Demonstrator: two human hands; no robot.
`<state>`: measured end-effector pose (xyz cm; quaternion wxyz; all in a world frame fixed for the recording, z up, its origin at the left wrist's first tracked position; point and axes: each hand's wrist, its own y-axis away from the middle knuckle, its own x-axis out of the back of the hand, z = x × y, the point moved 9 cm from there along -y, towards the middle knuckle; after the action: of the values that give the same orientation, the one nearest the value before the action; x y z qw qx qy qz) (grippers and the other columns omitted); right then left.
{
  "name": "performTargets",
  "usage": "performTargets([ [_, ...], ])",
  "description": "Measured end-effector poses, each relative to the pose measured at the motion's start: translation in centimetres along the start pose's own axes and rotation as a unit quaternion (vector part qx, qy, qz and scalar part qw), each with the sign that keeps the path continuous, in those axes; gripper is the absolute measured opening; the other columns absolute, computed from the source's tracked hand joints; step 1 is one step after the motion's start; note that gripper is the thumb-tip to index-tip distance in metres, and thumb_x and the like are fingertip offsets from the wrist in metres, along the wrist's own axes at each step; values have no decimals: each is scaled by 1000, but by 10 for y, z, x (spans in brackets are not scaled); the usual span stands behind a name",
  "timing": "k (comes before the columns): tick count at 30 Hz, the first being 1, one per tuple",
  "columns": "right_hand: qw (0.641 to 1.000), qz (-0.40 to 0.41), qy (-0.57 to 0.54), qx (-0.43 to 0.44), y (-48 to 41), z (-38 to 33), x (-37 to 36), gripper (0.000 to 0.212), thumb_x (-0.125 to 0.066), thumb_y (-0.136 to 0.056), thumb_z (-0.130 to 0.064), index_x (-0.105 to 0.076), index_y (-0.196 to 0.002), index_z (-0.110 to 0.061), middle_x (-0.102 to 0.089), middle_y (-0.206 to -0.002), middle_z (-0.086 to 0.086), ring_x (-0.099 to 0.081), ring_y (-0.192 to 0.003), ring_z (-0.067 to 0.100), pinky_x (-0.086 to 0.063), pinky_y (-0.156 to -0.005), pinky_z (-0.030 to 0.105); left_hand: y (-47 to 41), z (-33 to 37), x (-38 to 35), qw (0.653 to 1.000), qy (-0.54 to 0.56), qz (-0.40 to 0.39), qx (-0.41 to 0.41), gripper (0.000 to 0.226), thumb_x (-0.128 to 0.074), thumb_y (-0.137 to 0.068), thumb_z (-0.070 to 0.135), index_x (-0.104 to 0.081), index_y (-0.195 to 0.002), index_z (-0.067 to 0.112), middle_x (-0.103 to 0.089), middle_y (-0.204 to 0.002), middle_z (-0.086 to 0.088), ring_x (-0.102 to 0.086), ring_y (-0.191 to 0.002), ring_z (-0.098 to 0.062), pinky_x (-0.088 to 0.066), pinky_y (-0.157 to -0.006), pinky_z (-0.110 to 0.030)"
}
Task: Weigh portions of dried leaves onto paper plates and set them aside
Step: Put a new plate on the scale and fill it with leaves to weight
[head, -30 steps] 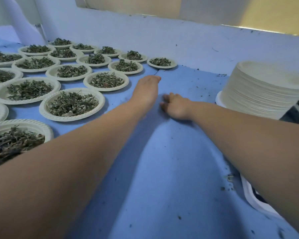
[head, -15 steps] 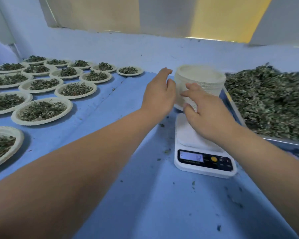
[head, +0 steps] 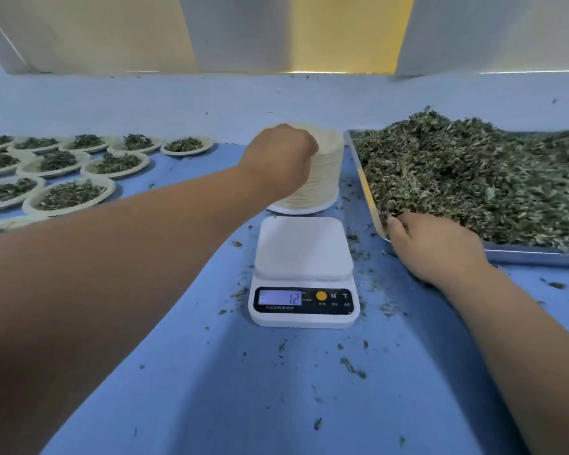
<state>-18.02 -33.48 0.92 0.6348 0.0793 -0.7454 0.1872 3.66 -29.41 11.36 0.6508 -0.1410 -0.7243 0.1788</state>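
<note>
A tall stack of empty paper plates (head: 326,178) stands behind a white digital scale (head: 303,247), whose platform is bare and whose display reads 12. My left hand (head: 281,152) is on the stack's upper left edge, fingers curled over the top plates. To the right, a metal tray (head: 539,256) holds a big heap of dried leaves (head: 473,172). My right hand (head: 431,247) lies over the tray's near left corner, with its fingers curled into the leaves there. Several filled plates (head: 69,195) sit in rows at the left.
Everything rests on a blue covered table (head: 276,405) strewn with loose leaf crumbs around the scale. A pale blue wall rises just behind the plates and the tray. The filled plates reach the left edge of view.
The view swung right from the filled plates to the scale and tray. My left hand went onto the top of the plate stack. My right hand left the stack and moved into the tray's leaves.
</note>
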Motion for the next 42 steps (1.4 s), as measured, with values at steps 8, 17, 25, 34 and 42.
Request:
performTargets([
  [8,997,77,-4,23,2,-10,4,39,-29,-105,-42,-59,-94,-19,-55,-66,-3,-48,-56,16,-28,-56,31,-9,17,2,988,-141,-58,-40,17,-48,-88,-6,-60,-88,7,-39,-70,-8,-41,-59,-26,-32,-56,-34],
  [17,956,198,-217,7,9,5,23,20,-59,-92,-16,-65,-110,-23,-57,-61,-6,-55,-59,13,-40,-59,28,-10,19,-1,982,-164,-66,-71,14,-49,-88,-5,-58,-88,6,-36,-70,-7,-35,-55,-22,-23,-49,-29],
  [25,960,184,-210,2,9,4,21,24,-57,-89,-22,-52,-110,-34,-56,-65,-8,-53,-60,9,-35,-52,27,-16,14,-1,987,-137,-51,-68,16,-49,-91,-2,-61,-86,7,-42,-69,-7,-41,-58,-23,-31,-51,-31],
  [34,929,253,-271,19,16,7,36,26,-59,-91,-13,-74,-110,-24,-52,-52,-9,-59,-63,14,-52,-95,42,-18,12,0,989,-120,-37,-73,19,-48,-89,-2,-64,-83,6,-53,-73,-11,-60,-78,-36,-34,-55,-30],
  [42,925,213,-314,-22,10,15,27,31,-55,-82,-3,-66,-86,-32,-66,-63,-13,-63,-64,2,-51,-67,18,-16,11,-1,992,-94,-41,-71,17,-49,-90,4,-58,-79,13,-46,-71,-5,-55,-79,-34,-37,-59,-34],
])
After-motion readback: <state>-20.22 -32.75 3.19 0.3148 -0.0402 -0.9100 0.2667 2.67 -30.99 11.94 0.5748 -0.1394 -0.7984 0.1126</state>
